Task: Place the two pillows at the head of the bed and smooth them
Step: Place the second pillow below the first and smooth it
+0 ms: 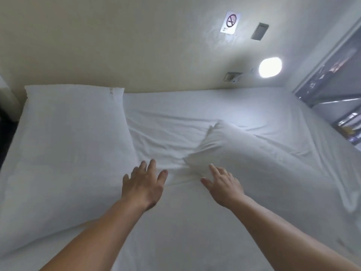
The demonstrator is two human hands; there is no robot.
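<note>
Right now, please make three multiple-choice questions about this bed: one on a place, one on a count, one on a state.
1. Where does the left pillow lie?
A. against the wall
B. on the floor
C. under the sheet

2. How many pillows are on the bed?
A. one
B. two
C. four

3. How are both hands?
A. closed in fists
B. open and empty
C. holding a pillow

Answers: 1 A, its far edge meets the wall. 2 B, a right pillow lies askew, lower down. 3 B, left hand and right hand spread their fingers.

Plain white left pillow (72, 130), plain white right pillow (244, 153), white creased bed sheet (175, 110), cream far wall (117, 45), red-and-black circle on white sign (230, 22), grey wall plate (259, 31)
</note>
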